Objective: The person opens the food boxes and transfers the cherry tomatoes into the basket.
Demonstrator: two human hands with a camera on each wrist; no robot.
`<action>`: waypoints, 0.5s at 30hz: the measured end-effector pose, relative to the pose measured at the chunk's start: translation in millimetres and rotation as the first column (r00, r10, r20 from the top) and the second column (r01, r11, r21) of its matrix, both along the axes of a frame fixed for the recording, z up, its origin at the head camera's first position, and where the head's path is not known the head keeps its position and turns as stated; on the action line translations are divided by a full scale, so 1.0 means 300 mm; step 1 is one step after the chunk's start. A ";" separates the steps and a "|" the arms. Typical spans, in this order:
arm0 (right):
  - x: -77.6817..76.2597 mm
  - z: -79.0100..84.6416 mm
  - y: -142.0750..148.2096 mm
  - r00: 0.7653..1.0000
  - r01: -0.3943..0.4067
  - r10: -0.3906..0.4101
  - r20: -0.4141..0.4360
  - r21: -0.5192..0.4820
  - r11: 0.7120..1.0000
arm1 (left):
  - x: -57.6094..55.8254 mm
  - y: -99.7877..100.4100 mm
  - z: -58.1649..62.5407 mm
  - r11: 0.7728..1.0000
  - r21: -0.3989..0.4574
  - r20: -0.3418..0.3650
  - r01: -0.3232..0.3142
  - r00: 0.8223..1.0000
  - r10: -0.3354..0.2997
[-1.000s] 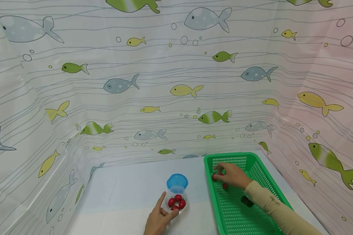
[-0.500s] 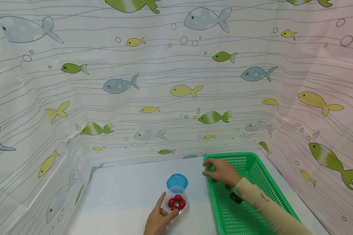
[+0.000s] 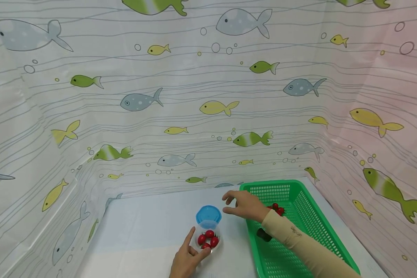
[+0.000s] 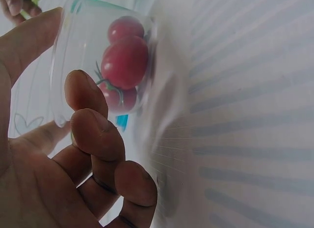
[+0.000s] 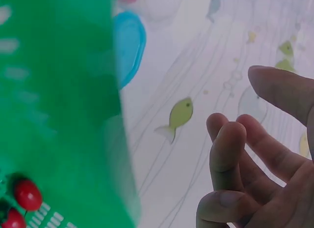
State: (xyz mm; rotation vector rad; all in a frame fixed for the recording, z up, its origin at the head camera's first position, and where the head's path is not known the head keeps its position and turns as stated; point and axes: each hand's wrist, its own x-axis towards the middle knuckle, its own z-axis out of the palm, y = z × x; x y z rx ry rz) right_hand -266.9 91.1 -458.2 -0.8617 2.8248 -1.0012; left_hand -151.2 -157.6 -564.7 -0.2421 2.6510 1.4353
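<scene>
Green plastic forms the basket (image 3: pixel 271 183) in the head view, with several red tomatoes (image 3: pixel 280 211) inside; four other tomatoes (image 3: pixel 214 241) sit in a clear cup (image 3: pixel 208 240) beside a blue lid (image 3: pixel 208 213). The right hand (image 3: pixel 244 205) hangs over the basket's left rim, seemingly between two pick-ups. In the left wrist view, the left hand (image 4: pixel 54 174) clamps the cup's rim between thumb and forefinger. From the right wrist, thumb and fingers stand apart, holding nothing. The next move probably calls for a gentle pinch on one tomato, the cup kept steady.
</scene>
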 end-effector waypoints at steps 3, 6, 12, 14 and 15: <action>0.007 0.005 -0.038 1.000 -0.021 0.021 0.023 0.018 1.000 | 0.000 0.000 0.001 1.000 0.001 -0.005 0.006 1.000 -0.006; 0.014 0.002 -0.074 0.998 -0.054 0.053 0.020 0.034 0.998 | 0.000 -0.002 0.001 1.000 -0.001 -0.009 0.012 1.000 -0.012; 0.026 -0.008 -0.137 0.995 -0.095 0.094 0.018 0.055 0.994 | 0.001 -0.005 0.004 1.000 0.002 -0.017 0.018 1.000 -0.018; 0.029 -0.013 -0.155 0.995 -0.097 0.096 0.027 0.063 0.993 | 0.001 -0.007 0.005 1.000 0.005 -0.018 0.022 1.000 -0.022; 0.031 -0.014 -0.163 0.995 -0.099 0.097 0.031 0.067 0.993 | 0.001 -0.008 0.004 1.000 0.008 -0.017 0.026 1.000 -0.025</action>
